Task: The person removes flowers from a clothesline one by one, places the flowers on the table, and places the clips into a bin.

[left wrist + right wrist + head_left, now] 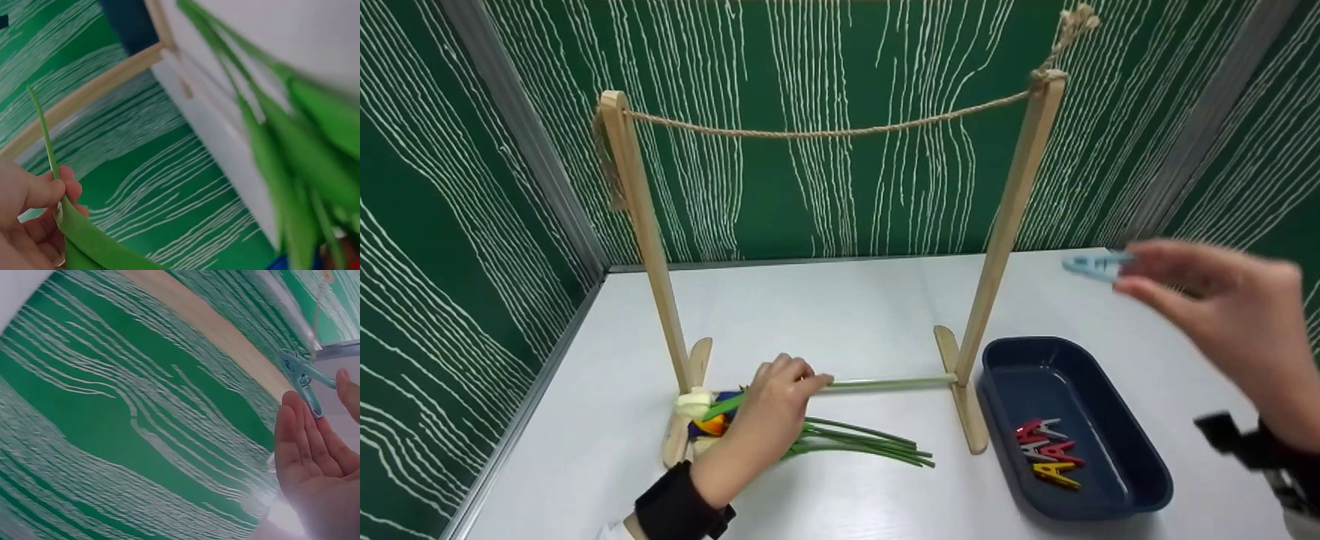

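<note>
My left hand [776, 409] pinches the green stem [46, 135] of an artificial tulip between thumb and fingers. The tulip's cream head [694, 403] points left, close to the frame's left foot. Under this hand lies a bunch of more artificial flowers, their stems [877, 444] spread to the right and several heads partly hidden. My right hand [1222, 307] is raised at the right, above the table. It pinches a light blue clothespin [304, 379] by its handle ends, with the tip pointing away from the fingers.
A wooden frame has a left post [649, 240], a right post [1009, 225] and a sagging rope [825, 134] between their tops. Right of it, a dark blue tray [1110, 390] holds several red, grey and yellow clothespins [1054, 450]. Green, white-streaked walls surround the white table [810, 315].
</note>
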`<action>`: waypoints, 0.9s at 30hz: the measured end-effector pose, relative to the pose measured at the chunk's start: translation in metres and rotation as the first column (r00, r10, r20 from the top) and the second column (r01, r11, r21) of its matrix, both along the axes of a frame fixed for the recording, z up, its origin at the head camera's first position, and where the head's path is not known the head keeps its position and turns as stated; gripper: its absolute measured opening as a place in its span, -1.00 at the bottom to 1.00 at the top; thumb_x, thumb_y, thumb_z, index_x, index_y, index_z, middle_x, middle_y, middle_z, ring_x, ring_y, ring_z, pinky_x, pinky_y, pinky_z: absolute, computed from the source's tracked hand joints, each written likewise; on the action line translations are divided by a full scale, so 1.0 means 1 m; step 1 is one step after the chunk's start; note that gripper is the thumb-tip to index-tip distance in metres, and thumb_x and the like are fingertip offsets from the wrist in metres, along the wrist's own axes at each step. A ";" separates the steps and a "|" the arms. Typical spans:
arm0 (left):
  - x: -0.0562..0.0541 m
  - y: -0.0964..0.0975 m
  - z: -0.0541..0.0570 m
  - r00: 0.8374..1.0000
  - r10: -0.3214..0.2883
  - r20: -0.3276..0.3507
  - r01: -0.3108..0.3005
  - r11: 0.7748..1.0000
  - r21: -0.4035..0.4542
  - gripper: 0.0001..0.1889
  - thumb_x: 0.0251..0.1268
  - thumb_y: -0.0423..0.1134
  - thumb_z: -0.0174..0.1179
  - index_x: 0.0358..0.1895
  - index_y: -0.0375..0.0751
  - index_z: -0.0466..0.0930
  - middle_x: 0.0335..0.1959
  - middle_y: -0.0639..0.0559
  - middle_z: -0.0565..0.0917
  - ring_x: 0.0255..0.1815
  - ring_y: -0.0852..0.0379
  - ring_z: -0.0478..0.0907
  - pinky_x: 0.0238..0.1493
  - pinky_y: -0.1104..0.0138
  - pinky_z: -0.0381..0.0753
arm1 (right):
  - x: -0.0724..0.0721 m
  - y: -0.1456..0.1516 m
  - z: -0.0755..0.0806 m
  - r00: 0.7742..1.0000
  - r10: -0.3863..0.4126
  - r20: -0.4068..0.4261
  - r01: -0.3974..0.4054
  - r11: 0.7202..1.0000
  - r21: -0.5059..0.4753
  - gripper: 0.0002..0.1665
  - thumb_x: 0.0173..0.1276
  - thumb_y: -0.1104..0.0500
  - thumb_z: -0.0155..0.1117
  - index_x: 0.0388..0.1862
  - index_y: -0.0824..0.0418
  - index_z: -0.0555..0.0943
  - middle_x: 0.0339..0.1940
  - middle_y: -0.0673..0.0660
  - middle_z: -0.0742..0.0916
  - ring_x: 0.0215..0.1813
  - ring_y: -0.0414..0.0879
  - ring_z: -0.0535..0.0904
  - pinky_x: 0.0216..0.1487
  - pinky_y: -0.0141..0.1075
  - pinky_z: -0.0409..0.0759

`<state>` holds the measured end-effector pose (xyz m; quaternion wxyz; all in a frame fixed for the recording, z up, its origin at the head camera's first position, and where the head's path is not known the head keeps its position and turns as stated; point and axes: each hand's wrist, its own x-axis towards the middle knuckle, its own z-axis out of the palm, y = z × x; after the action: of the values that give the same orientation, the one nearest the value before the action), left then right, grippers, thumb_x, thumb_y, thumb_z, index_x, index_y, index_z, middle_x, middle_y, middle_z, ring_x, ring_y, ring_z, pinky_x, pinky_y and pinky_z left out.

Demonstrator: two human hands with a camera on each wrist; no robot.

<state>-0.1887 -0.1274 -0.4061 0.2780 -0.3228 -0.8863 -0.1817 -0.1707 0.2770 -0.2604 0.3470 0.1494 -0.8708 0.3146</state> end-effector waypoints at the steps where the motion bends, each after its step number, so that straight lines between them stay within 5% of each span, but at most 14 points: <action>1: -0.001 0.000 -0.005 1.000 0.005 0.011 -0.005 1.000 -0.026 -0.67 0.04 -0.59 0.25 -0.20 -0.11 0.73 -0.42 0.06 0.53 -0.36 0.12 0.41 -0.41 0.36 0.32 | 0.001 0.004 -0.013 1.000 0.005 0.010 -0.005 1.000 0.005 -0.71 0.05 0.27 0.49 -0.19 0.18 0.71 -0.35 -0.24 0.72 -0.29 -0.51 0.58 -0.21 -0.71 0.44; 8: -0.006 0.004 -0.028 0.999 0.036 0.030 -0.032 0.991 -0.133 -0.60 -0.02 -0.64 0.21 -0.20 -0.08 0.75 -0.46 0.06 0.52 -0.42 0.13 0.37 -0.45 0.41 0.20 | 0.000 0.025 -0.099 0.989 -0.028 0.144 0.026 1.000 0.017 -0.63 -0.05 0.21 0.56 -0.20 0.22 0.71 -0.38 0.16 0.76 -0.39 -0.63 0.52 -0.42 -0.68 0.48; 13: -0.009 0.007 -0.041 0.996 0.058 0.064 -0.043 0.976 -0.214 -0.55 -0.11 -0.65 0.21 -0.18 -0.07 0.74 -0.41 0.07 0.53 -0.38 0.13 0.37 -0.42 0.40 0.22 | 0.002 0.027 -0.146 0.950 -0.081 0.300 0.077 0.997 0.024 -0.59 0.02 0.11 0.54 -0.18 0.29 0.69 -0.33 0.22 0.76 -0.42 -0.46 0.59 -0.44 -0.62 0.51; 19: -0.013 0.009 -0.054 0.988 0.083 0.130 -0.048 0.966 -0.253 -0.55 -0.13 -0.63 0.24 -0.17 -0.07 0.74 -0.38 0.06 0.56 -0.35 0.14 0.39 -0.38 0.38 0.26 | 0.001 0.025 -0.176 0.864 -0.101 0.494 0.071 0.994 0.080 -0.51 0.07 0.02 0.49 -0.12 0.33 0.68 -0.29 0.22 0.75 -0.34 -0.05 0.68 -0.40 -0.44 0.61; 27: -0.019 0.014 -0.068 0.985 0.085 0.151 -0.037 0.955 -0.293 -0.62 -0.07 -0.58 0.27 -0.21 -0.04 0.75 -0.36 0.05 0.57 -0.30 0.12 0.43 -0.24 0.30 0.39 | -0.001 0.030 -0.194 0.772 -0.080 0.630 0.008 0.993 0.116 -0.56 0.08 0.07 0.48 -0.15 0.35 0.68 -0.27 0.22 0.74 -0.31 -0.07 0.64 -0.32 -0.29 0.65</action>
<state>-0.2078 -0.1131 -0.4741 0.1605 -0.3166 -0.9325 -0.0673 -0.1716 0.3071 -0.4547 0.0324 0.0328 -0.9555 0.2913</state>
